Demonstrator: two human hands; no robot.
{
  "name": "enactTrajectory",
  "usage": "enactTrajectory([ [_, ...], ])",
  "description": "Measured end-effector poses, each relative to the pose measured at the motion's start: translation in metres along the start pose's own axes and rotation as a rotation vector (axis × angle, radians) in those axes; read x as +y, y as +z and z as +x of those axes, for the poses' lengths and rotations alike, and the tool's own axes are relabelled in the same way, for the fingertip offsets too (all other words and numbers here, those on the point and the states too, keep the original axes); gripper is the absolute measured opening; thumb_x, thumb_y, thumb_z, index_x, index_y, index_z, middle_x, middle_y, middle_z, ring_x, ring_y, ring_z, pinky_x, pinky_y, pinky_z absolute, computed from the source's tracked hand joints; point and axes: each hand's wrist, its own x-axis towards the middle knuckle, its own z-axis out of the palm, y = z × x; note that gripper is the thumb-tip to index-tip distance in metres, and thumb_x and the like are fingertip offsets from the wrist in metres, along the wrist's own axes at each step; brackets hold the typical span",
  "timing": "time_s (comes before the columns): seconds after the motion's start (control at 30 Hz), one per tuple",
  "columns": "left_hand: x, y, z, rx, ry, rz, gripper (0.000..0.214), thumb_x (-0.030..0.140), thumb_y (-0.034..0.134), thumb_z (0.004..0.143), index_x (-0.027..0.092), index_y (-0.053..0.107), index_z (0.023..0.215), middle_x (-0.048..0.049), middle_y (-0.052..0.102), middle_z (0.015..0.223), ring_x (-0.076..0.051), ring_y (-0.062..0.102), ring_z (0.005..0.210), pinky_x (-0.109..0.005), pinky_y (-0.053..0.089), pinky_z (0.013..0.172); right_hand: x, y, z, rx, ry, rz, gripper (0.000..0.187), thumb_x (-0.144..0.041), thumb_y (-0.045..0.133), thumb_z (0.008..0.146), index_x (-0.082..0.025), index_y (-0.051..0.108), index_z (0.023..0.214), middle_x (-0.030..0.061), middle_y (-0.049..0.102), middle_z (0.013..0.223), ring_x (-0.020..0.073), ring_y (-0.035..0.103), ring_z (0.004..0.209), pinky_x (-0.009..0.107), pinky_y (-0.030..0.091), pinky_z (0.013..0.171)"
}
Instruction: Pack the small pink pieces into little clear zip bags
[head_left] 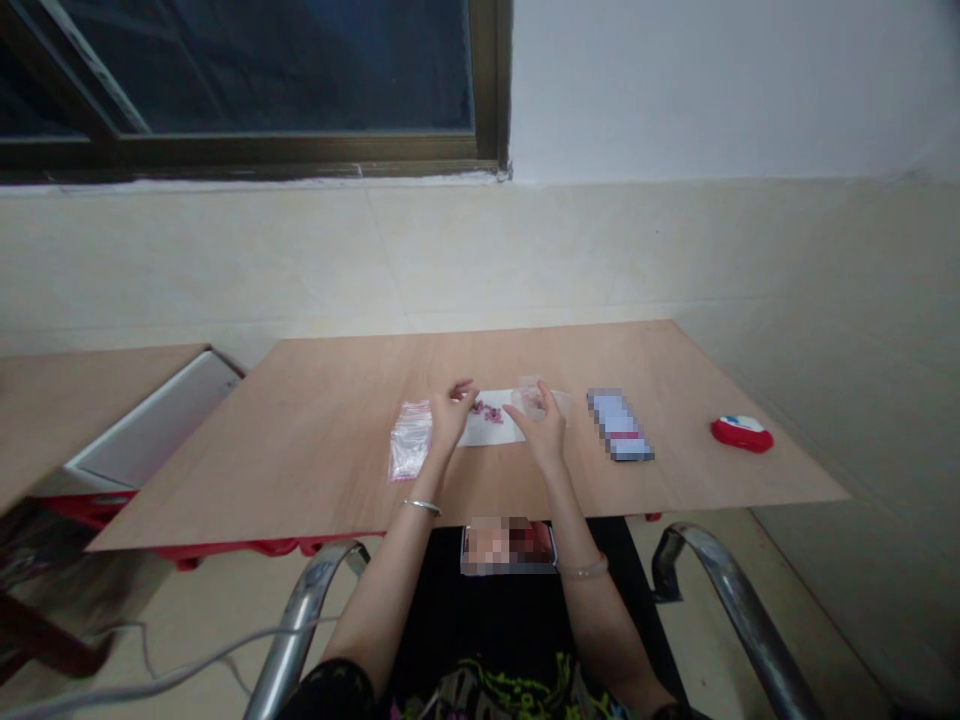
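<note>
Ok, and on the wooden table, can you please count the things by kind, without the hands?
Clear plastic packets: 2
White paper strip: 1
Blurred blue-and-white package: 1
Red-and-white oval object: 1
Total: 5
Pink bits on the strip are too small to count.

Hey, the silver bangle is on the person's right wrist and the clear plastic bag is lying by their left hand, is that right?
Not quite: the silver bangle is on the left wrist, not the right, as the head view shows. The rest stands: the clear plastic bag is lying by the left hand.
</note>
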Motion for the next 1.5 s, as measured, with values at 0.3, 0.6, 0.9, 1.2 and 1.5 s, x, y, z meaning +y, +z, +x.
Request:
enactTrajectory([
  [0.3,0.088,-0.009,0.001,-0.299,0.177,-0.077,0.028,0.031,0.071,0.073,0.014,0.07,0.095,-0.0069,0.072,0.088,-0.014,0.061,0.077,-0.026,0.047,0.071,-0.001,0.002,-0.004,-0.102,-0.027,-0.003,0.086,-0.048,0.076,0.064,-0.013,0.044,0.136,0.0152,0.067,0.11,0.0266,0.063,0.103,0.041,0.049,0.09],
  [0.6,0.057,-0.011,0.003,-0.385,0.112,0.027,0.033,0.035,0.063,0.08,0.015,0.07,0.106,-0.0087,0.071,0.103,-0.016,0.062,0.081,-0.026,0.047,0.07,0.001,0.001,-0.002,-0.086,-0.055,0.107,0.083,-0.042,0.077,0.063,-0.016,0.045,0.135,0.0113,0.067,0.106,0.0239,0.063,0.099,0.039,0.05,0.089],
  [0.9,-0.027,-0.006,-0.005,-0.268,-0.063,0.394,0.021,0.033,0.065,0.079,0.015,0.072,0.087,-0.0086,0.072,0.091,-0.018,0.063,0.081,-0.028,0.045,0.073,0.002,-0.014,0.007,0.013,-0.02,0.092,0.081,-0.045,0.076,0.064,-0.014,0.047,0.132,0.011,0.069,0.105,0.024,0.062,0.098,0.041,0.048,0.091],
  [1.2,-0.043,0.004,-0.01,-0.228,-0.103,0.678,0.026,0.038,0.061,0.082,0.019,0.072,0.096,-0.0092,0.073,0.096,-0.022,0.065,0.087,-0.028,0.043,0.072,0.007,-0.007,0.003,-0.047,-0.05,0.113,0.089,-0.054,0.075,0.062,-0.013,0.045,0.135,0.0135,0.068,0.109,0.0263,0.061,0.101,0.042,0.049,0.091],
  [1.5,-0.038,0.007,-0.006,-0.318,-0.095,0.698,0.022,0.032,0.057,0.084,0.022,0.071,0.097,-0.0074,0.073,0.098,-0.02,0.064,0.086,-0.026,0.04,0.07,0.007,-0.003,0.003,-0.064,-0.083,0.095,0.088,-0.055,0.075,0.063,-0.01,0.047,0.133,0.014,0.069,0.105,0.0263,0.062,0.1,0.042,0.047,0.094],
])
